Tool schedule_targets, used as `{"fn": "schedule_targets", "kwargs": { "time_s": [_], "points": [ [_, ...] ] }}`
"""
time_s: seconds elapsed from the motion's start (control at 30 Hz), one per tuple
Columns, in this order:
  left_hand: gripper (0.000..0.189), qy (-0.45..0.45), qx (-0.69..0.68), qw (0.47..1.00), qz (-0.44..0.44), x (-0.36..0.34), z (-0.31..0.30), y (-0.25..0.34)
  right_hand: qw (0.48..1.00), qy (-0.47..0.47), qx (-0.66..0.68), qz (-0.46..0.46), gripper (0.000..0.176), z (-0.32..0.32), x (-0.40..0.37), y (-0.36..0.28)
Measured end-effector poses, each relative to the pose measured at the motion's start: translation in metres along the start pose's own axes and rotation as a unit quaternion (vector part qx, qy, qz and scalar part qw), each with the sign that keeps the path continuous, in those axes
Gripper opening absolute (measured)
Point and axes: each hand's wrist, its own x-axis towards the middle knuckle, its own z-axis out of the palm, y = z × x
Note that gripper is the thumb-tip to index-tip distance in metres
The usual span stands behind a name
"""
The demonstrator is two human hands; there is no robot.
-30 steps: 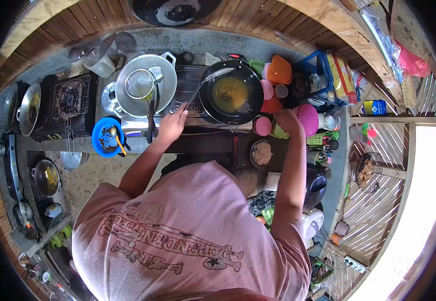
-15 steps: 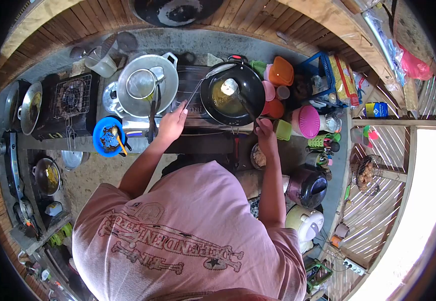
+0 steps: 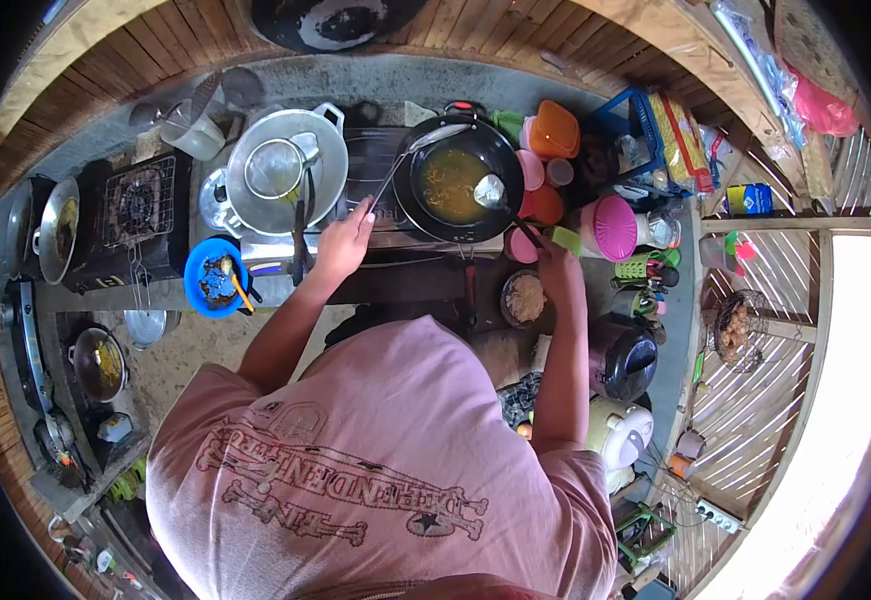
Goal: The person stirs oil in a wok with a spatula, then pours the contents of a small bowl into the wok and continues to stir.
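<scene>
A black wok [image 3: 460, 229] holds yellowish oil with small shredded pieces frying in it. My left hand [image 3: 345, 243] is closed around the handle of a long metal spatula [image 3: 441, 136], whose head lies over the wok's upper left rim. In my right hand [image 3: 559, 270] is the dark handle of a ladle [image 3: 490, 190]. The ladle's shiny round head is inside the wok, near its right wall. Just left of my right forearm stands a bowl [image 3: 524, 299] of pale shredded food.
Left of the wok stands a large metal pot [image 3: 336, 190] with a strainer [image 3: 275, 168] across it. A blue bowl [image 3: 191, 278] with a spoon sits farther left. Plastic containers [image 3: 615, 228] crowd the right side, beside a blue basket [image 3: 645, 125].
My right hand has moved right and down, drawing the ladle from the wok's upper middle to its right side. Shredded pieces now show in the oil. My left hand stays nearly still.
</scene>
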Motion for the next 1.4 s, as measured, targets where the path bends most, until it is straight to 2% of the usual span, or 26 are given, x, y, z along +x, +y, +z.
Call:
{"fn": "schedule_targets", "kwargs": {
  "time_s": [0.1, 0.17, 0.2, 0.23, 0.27, 0.3, 0.37, 0.4, 0.47, 0.5, 0.53, 0.57, 0.6, 0.67, 0.77, 0.87, 1.0, 1.1, 1.17, 1.2, 1.3, 1.37, 1.4],
  "points": [
    [0.045, 0.006, -0.003, 1.0, 0.01, -0.002, 0.002, -0.003, 0.999, -0.051, -0.007, 0.012, 0.043, 0.014, 0.024, 0.045],
    [0.045, 0.01, -0.006, 1.0, 0.014, -0.004, 0.003, -0.003, 0.978, -0.002, 0.01, -0.209, 0.041, 0.04, 0.041, 0.089],
    [0.045, 0.009, -0.006, 1.0, 0.013, -0.005, 0.003, -0.002, 0.978, -0.002, 0.01, -0.208, 0.041, 0.034, 0.044, 0.077],
    [0.045, 0.009, -0.007, 1.0, 0.013, -0.006, 0.002, -0.003, 0.977, -0.094, 0.187, 0.034, 0.035, 0.021, 0.045, 0.05],
    [0.045, 0.01, -0.007, 1.0, 0.013, -0.007, 0.003, -0.003, 0.881, -0.177, 0.345, 0.272, 0.031, 0.014, 0.044, 0.032],
    [0.045, 0.007, -0.008, 1.0, 0.01, -0.008, 0.004, -0.003, 0.881, -0.177, 0.345, 0.271, 0.031, 0.015, 0.043, 0.028],
    [0.045, 0.008, -0.008, 1.0, 0.004, -0.01, 0.002, -0.003, 0.803, -0.187, 0.477, 0.305, 0.03, 0.017, 0.041, 0.021],
    [0.045, 0.001, -0.009, 1.0, 0.003, -0.01, -0.001, 0.0, 0.804, -0.189, 0.477, 0.302, 0.03, 0.018, 0.041, 0.023],
    [0.045, -0.004, -0.009, 1.0, 0.0, -0.011, -0.005, 0.002, 0.858, -0.187, 0.417, 0.232, 0.031, 0.025, 0.036, 0.032],
    [0.045, -0.003, -0.012, 1.0, 0.002, -0.011, -0.007, 0.002, 0.859, -0.188, 0.417, 0.232, 0.031, 0.033, 0.035, 0.039],
    [0.045, -0.004, -0.015, 1.0, 0.005, -0.011, -0.007, 0.003, 0.947, -0.103, 0.298, 0.063, 0.032, 0.042, 0.033, 0.045],
    [0.045, -0.005, -0.015, 1.0, 0.006, -0.011, -0.006, 0.003, 0.981, -0.012, 0.163, -0.108, 0.033, 0.049, 0.03, 0.053],
    [0.045, -0.002, -0.009, 1.0, 0.007, -0.01, -0.006, 0.002, 0.981, -0.012, 0.163, -0.107, 0.033, 0.037, 0.023, 0.042],
    [0.045, -0.001, -0.002, 1.0, 0.007, -0.009, -0.005, 0.0, 0.998, -0.059, -0.02, -0.033, 0.033, -0.009, 0.006, -0.012],
    [0.046, 0.006, -0.013, 1.0, 0.019, -0.007, -0.003, -0.002, 0.995, -0.02, -0.081, -0.056, 0.034, -0.027, -0.004, -0.036],
    [0.046, -0.005, -0.004, 1.0, 0.002, -0.004, -0.002, -0.002, 0.992, 0.027, -0.107, -0.053, 0.035, -0.018, 0.001, -0.032],
    [0.046, 0.023, -0.002, 0.999, 0.029, -0.003, 0.004, -0.005, 0.991, 0.065, -0.094, -0.073, 0.035, 0.02, 0.025, -0.009],
    [0.046, 0.03, -0.014, 0.999, 0.034, -0.003, 0.004, -0.002, 0.992, 0.081, -0.088, -0.04, 0.035, 0.057, 0.046, 0.005],
    [0.046, 0.031, -0.022, 0.999, 0.037, -0.005, 0.004, -0.001, 0.985, 0.139, 0.0, -0.102, 0.034, 0.091, 0.059, 0.028],
    [0.046, 0.027, -0.021, 0.999, 0.034, -0.005, 0.003, 0.0, 0.985, 0.139, 0.0, -0.101, 0.034, 0.1, 0.063, 0.031],
    [0.046, 0.025, -0.02, 0.999, 0.033, -0.003, 0.006, -0.003, 0.992, 0.107, -0.011, -0.062, 0.035, 0.105, 0.065, 0.024],
    [0.046, 0.028, -0.018, 0.999, 0.033, -0.003, 0.005, -0.003, 0.997, -0.039, 0.062, -0.003, 0.036, 0.074, 0.049, -0.002],
    [0.046, 0.016, -0.017, 0.999, 0.022, -0.003, 0.0, 0.001, 0.997, -0.04, 0.062, -0.003, 0.036, 0.071, 0.043, 0.0]
  ]
}}
